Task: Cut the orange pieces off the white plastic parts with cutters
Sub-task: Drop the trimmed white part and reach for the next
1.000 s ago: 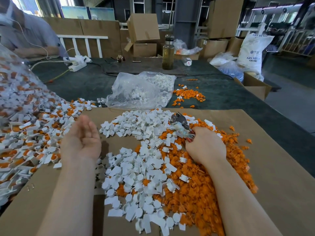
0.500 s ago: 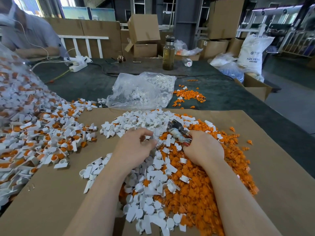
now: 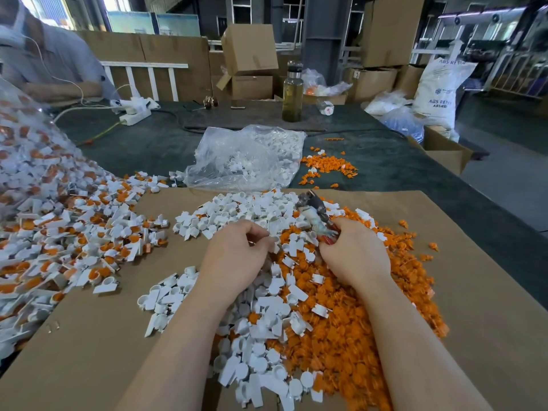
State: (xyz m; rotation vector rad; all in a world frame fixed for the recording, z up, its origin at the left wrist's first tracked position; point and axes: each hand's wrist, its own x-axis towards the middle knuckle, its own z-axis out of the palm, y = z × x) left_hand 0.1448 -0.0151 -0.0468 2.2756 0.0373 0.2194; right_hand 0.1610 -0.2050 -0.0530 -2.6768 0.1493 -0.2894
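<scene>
The cutters [image 3: 315, 216] are gripped by the handles in the right hand [image 3: 354, 256], nose pointing far-left, while a part, hidden in its curled fingers, appears pinched by the left hand [image 3: 237, 250] just left of the blades, nearer them than the uncut heap [image 3: 68, 232] at far left
</scene>
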